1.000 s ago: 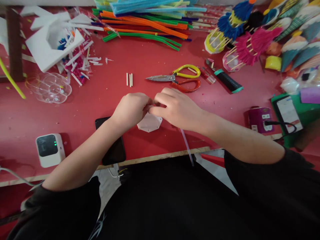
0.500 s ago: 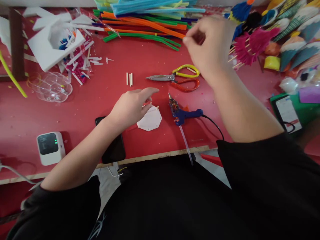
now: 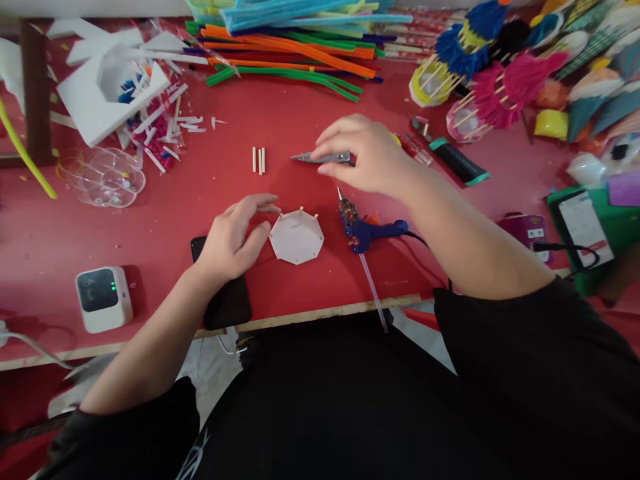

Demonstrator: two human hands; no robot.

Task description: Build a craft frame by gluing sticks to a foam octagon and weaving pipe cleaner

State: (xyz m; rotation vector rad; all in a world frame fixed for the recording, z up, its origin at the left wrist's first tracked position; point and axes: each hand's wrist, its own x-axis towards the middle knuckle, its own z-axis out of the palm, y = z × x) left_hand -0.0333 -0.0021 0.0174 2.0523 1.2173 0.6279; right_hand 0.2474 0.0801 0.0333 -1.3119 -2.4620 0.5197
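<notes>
A white octagonal plate [image 3: 297, 241] lies flat on the red table, with short wooden pegs standing at several corners along its far and left sides. My left hand [image 3: 234, 240] rests beside its left edge, thumb and fingers apart, and I cannot tell whether it touches a peg. Over the scissors [image 3: 342, 157] hovers my right hand [image 3: 363, 155], its fingers spread and nothing visibly gripped; it hides the handles. A blue hot glue gun [image 3: 367, 232] lies right of the plate, nozzle pointing away, a glue stick coming out of its back. Short wooden sticks [image 3: 259, 161] lie beyond my left hand.
Pipe cleaners [image 3: 295, 53] are piled at the back. White foam pieces [image 3: 120, 87] and scraps lie back left, near a clear flower-shaped tray [image 3: 107, 177]. A black phone [image 3: 227, 300] is under my left wrist. A utility knife [image 3: 459, 162] and pink craft pieces [image 3: 517, 90] are at right.
My right hand has come down and left from beside the pipe cleaners to the scissors. My left hand has drawn back left, uncovering more of the white plate and its pegs.
</notes>
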